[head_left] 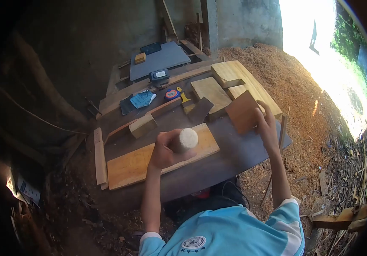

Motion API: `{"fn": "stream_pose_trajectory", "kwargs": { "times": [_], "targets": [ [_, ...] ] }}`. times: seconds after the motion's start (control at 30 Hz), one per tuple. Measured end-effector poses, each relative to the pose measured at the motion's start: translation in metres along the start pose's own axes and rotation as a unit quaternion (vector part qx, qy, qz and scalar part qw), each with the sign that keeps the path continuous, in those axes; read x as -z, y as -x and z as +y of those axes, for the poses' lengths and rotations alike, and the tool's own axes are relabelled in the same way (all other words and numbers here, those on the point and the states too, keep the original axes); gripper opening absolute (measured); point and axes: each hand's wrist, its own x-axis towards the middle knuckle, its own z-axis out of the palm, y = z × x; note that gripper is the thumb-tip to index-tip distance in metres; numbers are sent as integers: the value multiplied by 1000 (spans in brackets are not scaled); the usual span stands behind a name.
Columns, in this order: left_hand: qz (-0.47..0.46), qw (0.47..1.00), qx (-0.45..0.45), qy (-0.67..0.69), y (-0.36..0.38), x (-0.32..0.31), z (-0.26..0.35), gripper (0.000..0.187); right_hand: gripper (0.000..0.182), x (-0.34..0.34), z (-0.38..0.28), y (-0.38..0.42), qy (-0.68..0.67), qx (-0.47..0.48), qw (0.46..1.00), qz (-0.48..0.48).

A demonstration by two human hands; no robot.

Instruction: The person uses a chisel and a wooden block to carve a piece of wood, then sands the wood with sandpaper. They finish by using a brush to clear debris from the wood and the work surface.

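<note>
My left hand (164, 150) is wrapped round a cylinder with a pale, rough round end (188, 138); its other end is hidden. It is above a long light wooden board (134, 167) lying on the dark tabletop (234, 150). At the right, my right hand (267, 123) grips the edge of a brown square sheet of sandpaper (242, 112), tilted over the table. A smaller brown sheet (201, 110) leans near a wood block (211, 94). Another short wood block (143, 126) rests behind the long board.
A tape measure (172, 94), a blue printed sheet (143, 99) and a dark device (159, 75) lie toward the back. A thick wooden plank (256, 81) sits at the right edge. Behind stands a grey board (162, 62) with a yellow block (140, 58). Wood shavings (294, 89) cover the ground.
</note>
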Motion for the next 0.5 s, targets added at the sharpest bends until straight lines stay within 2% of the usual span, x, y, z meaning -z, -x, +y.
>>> {"fn": "stream_pose_trajectory", "kwargs": {
  "times": [0.07,0.2,0.23,0.27,0.3,0.33,0.37,0.43,0.5],
  "targets": [
    [-13,1000,16,-15,5,1,3,40,41,-2,14,-29,10,-26,998,51],
    [-29,999,36,-1,11,-4,1,41,49,-10,26,-45,43,-13,996,76],
    [-32,999,25,3,11,-6,2,40,55,-9,30,-43,36,-45,998,33],
    [-36,999,14,7,10,-8,4,39,57,-12,52,-40,176,57,979,87],
    [-39,999,16,-7,9,-10,4,41,60,-18,84,-36,308,157,927,143],
    [-42,999,19,-13,6,-11,4,41,63,-24,84,-29,429,252,845,197],
    [-45,999,23,-17,4,-14,5,41,65,-24,84,-21,363,192,902,135],
    [-58,997,27,-34,2,-19,2,43,69,-25,21,16,223,60,973,2],
    [-62,996,15,-64,0,-26,-2,42,74,-28,6,35,58,170,974,-140]
  ]
}}
